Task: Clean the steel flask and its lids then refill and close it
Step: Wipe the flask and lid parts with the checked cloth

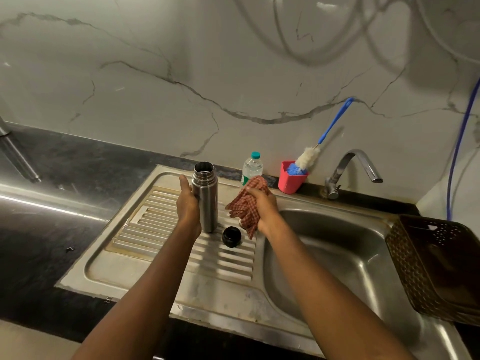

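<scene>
Steel flask [205, 196] stood upright w/ no lid on the sink drainboard [145, 229], left hand [187, 203] wrapped round its left side, right hand [262, 206] clutching checked cloth [245, 203] just right, black lid [231, 237] lying btwn them.

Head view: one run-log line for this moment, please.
left hand grips upright, uncapped steel flask on ribbed drainboard | right hand holds red checked cloth | black round lid lies on drainboard
</scene>
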